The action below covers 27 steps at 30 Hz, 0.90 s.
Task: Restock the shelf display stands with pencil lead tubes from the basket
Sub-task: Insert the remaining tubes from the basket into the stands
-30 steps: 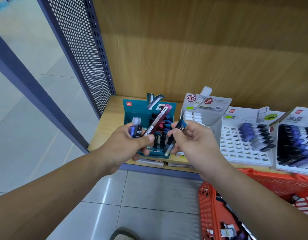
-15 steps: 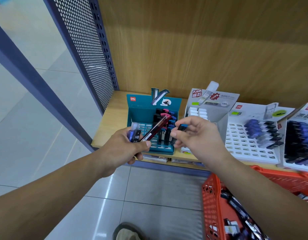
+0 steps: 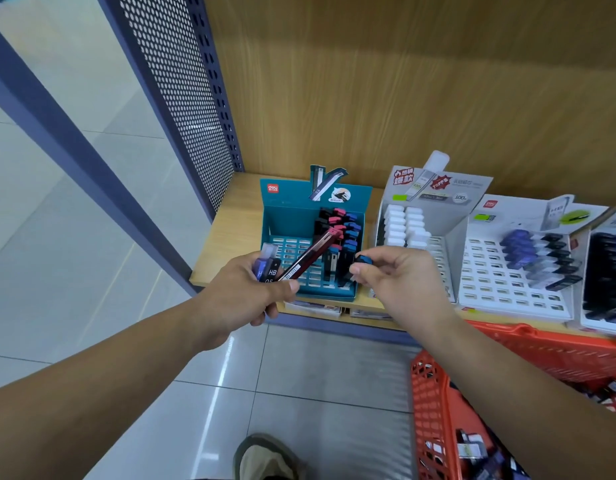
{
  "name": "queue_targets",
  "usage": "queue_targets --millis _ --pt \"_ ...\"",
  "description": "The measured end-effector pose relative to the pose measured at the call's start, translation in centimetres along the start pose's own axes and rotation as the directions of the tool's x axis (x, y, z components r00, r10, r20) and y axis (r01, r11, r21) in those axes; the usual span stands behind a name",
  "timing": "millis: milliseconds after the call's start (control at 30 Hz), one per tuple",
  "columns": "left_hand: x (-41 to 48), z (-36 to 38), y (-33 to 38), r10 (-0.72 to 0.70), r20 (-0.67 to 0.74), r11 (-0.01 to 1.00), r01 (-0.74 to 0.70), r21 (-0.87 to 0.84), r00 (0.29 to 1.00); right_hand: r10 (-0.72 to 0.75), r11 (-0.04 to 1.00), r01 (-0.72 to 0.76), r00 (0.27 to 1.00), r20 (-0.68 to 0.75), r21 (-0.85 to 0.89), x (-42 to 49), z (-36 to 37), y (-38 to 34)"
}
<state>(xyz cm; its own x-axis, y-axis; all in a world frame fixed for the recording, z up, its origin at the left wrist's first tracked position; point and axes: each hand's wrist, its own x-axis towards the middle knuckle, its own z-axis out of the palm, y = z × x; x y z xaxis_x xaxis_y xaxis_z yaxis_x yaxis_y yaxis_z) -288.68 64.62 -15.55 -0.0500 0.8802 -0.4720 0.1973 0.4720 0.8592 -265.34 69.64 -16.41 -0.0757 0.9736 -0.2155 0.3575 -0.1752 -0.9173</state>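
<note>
Starting nearest to the person, the orange basket (image 3: 434,407) is at the lower right, and some small packs still lie in it, so stock remains to be placed. Above it, the left hand (image 3: 242,294) grips a small bundle. This is a dark red tube (image 3: 310,254) that points slantwise toward the shelf, and beside it are short tubes marked HB (image 3: 269,269). The right hand (image 3: 394,277) pinches a blue-capped tube (image 3: 364,260) between thumb and fingertips, just over the front right part of the teal stand (image 3: 285,220). I cannot tell if its lower end is already in a slot, because the fingers hide it.

Behind the hands, the teal stand has its right columns filled, while its left slots are empty. Farther right, the grey stand (image 3: 441,251) and the white stand (image 3: 496,285) also show many empty slots. I judge the work to be far from finished.

One second ago the blue-capped tube was slanted and most of its body was showing. Now only the cap shows, and the hand is closer to the filled columns. The bundle in the left hand looks unchanged.
</note>
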Motion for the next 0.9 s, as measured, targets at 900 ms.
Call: queue_targets --millis 900 --pt "0.0 -0.7 -0.4 -0.001 -0.031 0.999 0.0 -0.032 1.0 -0.206 0.883 0.256 0.964 0.167 -0.393 1.1 0.4 -0.7"
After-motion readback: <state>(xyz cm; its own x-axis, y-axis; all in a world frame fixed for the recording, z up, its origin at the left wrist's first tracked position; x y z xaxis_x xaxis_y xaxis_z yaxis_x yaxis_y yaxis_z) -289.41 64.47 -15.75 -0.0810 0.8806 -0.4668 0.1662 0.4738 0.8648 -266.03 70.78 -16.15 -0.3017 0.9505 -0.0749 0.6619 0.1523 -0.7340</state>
